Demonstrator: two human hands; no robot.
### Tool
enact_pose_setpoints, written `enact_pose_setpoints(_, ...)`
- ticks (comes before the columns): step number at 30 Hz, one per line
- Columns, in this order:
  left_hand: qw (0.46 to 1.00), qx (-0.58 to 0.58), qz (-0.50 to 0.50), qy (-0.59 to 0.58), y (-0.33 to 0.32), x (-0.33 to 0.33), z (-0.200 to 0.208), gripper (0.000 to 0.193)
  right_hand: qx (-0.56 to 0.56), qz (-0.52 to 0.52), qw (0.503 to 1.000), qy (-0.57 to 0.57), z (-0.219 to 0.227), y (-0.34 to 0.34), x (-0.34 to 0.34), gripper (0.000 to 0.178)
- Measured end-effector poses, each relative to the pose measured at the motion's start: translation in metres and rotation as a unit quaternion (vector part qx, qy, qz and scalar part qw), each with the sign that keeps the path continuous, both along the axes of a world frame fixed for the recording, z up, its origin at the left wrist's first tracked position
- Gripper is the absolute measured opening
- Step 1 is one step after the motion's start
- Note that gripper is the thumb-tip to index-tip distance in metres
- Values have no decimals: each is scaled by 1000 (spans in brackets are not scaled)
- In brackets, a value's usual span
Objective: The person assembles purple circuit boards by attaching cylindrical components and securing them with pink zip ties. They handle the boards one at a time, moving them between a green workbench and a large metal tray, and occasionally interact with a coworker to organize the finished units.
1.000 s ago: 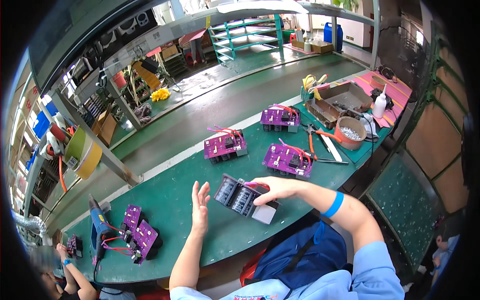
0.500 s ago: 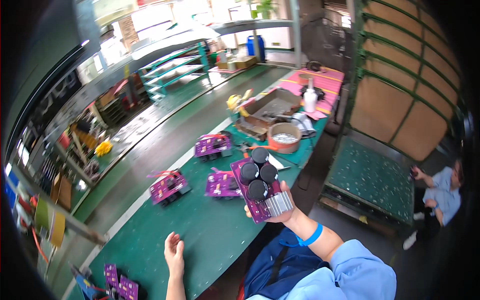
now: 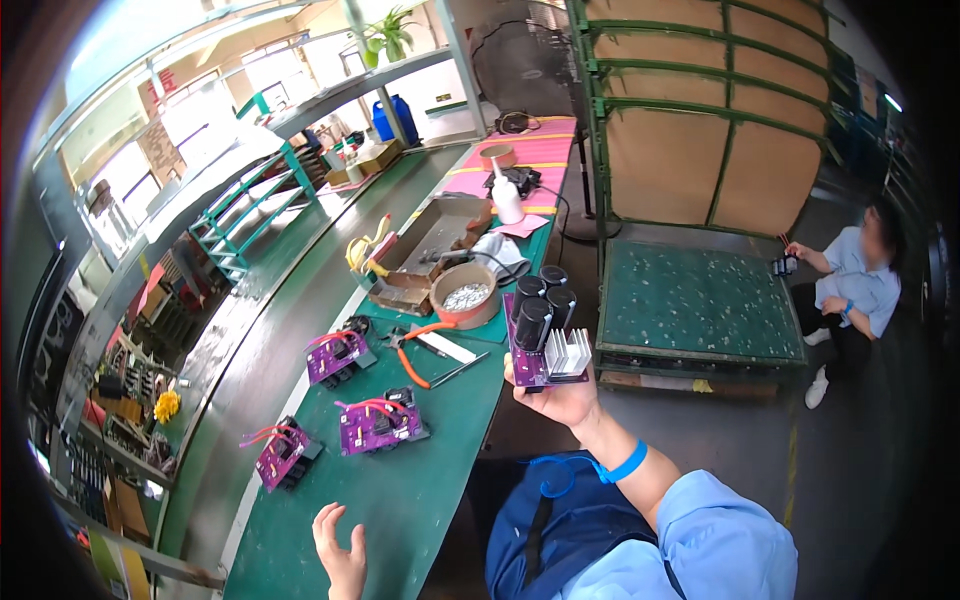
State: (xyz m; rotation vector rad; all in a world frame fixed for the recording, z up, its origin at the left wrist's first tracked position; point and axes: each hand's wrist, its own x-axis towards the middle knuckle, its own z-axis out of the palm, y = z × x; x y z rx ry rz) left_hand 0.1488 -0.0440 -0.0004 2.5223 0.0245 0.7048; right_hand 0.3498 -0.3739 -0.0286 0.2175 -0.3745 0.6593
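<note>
My right hand [image 3: 562, 400] grips a purple circuit board [image 3: 519, 352] from below, raised off the right edge of the green table. Tall black cylindrical capacitors [image 3: 535, 318] and a silver finned heatsink [image 3: 568, 352] stand on that board. Low over the table, my left hand [image 3: 341, 552] has its fingers spread and nothing in them. Beyond it lie a purple circuit board with red wires [image 3: 381, 426], a second such board [image 3: 285, 455] to the left and a third board [image 3: 338, 356] farther off.
Orange-handled pliers [image 3: 412, 362] lie past the boards, beside a round tub of small metal parts [image 3: 465, 297] and a brown tray [image 3: 432, 240]. A white bottle [image 3: 507, 200] stands on pink matting. To the right are a green rack cart [image 3: 700, 300] and a seated person [image 3: 866, 265] holding something dark.
My view has swung to the right. The held board has tilted, now showing its capacitors more from the side. My left hand stays empty, its fingers spread wider.
</note>
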Motion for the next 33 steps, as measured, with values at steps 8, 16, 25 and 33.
enact_pose_setpoints(8, 944, 273, -182, 30, -78, 101, 48, 72, 16, -65, 998, -19, -23, -62, 4, 84)
enact_pose_setpoints(16, 911, 331, -150, 197, -27, 164, 39, 111, -170, -197, 965, -24, -50, -109, -16, 84)
enact_pose_setpoints(25, 907, 205, -195, 313, -18, 205, 40, 107, -413, -179, 887, 106, -163, -196, -103, 57)
enact_pose_setpoints(33, 917, 168, -203, 299, 11, 181, -10, 47, -602, -133, 773, 151, -234, -202, -205, 68)
